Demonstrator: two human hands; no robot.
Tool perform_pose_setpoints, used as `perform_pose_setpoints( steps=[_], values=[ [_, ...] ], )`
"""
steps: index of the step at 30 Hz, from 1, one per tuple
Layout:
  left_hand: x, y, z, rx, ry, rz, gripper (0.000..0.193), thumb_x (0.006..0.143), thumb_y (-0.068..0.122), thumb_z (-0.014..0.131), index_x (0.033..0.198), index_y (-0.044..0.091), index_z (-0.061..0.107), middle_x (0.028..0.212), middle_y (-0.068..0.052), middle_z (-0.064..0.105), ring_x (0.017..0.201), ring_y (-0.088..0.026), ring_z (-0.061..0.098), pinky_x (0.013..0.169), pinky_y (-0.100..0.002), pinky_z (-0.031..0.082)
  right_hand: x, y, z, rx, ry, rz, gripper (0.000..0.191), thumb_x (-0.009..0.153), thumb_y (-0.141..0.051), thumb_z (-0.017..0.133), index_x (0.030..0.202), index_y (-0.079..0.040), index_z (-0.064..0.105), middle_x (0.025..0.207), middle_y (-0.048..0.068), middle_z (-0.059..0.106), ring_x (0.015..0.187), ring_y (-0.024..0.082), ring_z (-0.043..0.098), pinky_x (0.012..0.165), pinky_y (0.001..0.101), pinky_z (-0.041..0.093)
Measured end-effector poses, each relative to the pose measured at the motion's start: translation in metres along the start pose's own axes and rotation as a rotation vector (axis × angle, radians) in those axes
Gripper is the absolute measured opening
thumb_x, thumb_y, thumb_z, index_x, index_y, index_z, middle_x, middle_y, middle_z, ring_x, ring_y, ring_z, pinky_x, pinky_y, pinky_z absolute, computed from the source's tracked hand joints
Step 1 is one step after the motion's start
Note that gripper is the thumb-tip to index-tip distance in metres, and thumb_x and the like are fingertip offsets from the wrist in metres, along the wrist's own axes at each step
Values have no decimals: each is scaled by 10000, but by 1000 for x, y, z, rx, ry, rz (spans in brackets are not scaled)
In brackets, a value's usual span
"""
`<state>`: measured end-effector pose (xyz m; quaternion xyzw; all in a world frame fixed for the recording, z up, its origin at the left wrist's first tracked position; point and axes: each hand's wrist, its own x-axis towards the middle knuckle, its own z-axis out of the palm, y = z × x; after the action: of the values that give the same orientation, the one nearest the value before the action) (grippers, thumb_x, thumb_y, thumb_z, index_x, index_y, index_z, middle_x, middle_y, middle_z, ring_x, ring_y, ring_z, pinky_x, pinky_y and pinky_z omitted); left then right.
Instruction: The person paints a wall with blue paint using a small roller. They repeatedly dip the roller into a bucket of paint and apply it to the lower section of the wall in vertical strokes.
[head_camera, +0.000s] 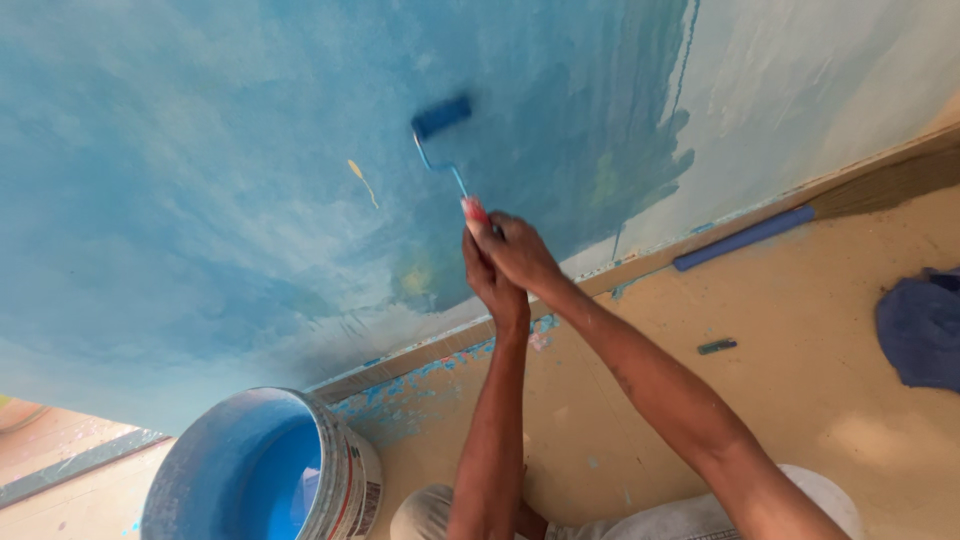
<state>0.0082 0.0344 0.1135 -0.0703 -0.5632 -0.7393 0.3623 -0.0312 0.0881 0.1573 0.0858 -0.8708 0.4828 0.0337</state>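
A small paint roller (441, 116) with a blue sleeve presses against the blue-painted wall (200, 170). Its thin metal frame leads down to a red handle (473, 210). Both my hands grip that handle together: my left hand (490, 285) sits lower and my right hand (518, 250) wraps over it from the right. Most of the handle is hidden inside my hands. My forearms reach up from the bottom of the view.
A white bucket (345, 470) of blue paint stands on the floor at lower left. A broom with a blue handle (745, 237) lies along the skirting. A dark blue cloth (925, 325) lies at right. A small dark object (717, 346) rests on the tan floor.
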Motion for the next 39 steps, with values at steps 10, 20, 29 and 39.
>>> perform_pose_setpoints(
  steps=[10, 20, 29, 39],
  values=[
    [-95, -68, -50, 45, 24, -153, 438, 1007, 107, 589, 1427, -11, 556, 1280, -138, 657, 1180, -222, 635, 1009, -345, 510, -68, 99, 68, 28, -89, 107, 670, 997, -604, 468, 1078, 14, 714, 1058, 244, 729, 1050, 328, 699, 924, 399, 526],
    [-34, -27, -36, 104, -67, -24, 435, 1006, 166, 579, 1411, 7, 564, 1217, -126, 670, 1084, -212, 643, 911, -340, 526, -33, 41, 43, 133, 27, -95, 664, 1016, -618, 481, 1016, 6, 708, 1033, 219, 702, 1030, 316, 657, 898, 407, 502],
    [115, 83, 45, 69, -112, 222, 466, 1042, 172, 577, 1472, -1, 526, 1165, -125, 675, 1072, -213, 653, 929, -362, 538, 56, -120, -71, 210, 163, -305, 685, 933, -691, 501, 763, -48, 665, 714, 101, 684, 707, 255, 671, 667, 422, 520],
    [-51, -46, -84, 208, -139, -181, 447, 1026, 164, 578, 1453, 32, 577, 1096, -150, 638, 986, -242, 606, 825, -369, 485, -48, 51, 81, 408, 27, -87, 724, 984, -672, 463, 1188, -23, 713, 1179, 175, 727, 1138, 223, 653, 976, 350, 472]
  ],
)
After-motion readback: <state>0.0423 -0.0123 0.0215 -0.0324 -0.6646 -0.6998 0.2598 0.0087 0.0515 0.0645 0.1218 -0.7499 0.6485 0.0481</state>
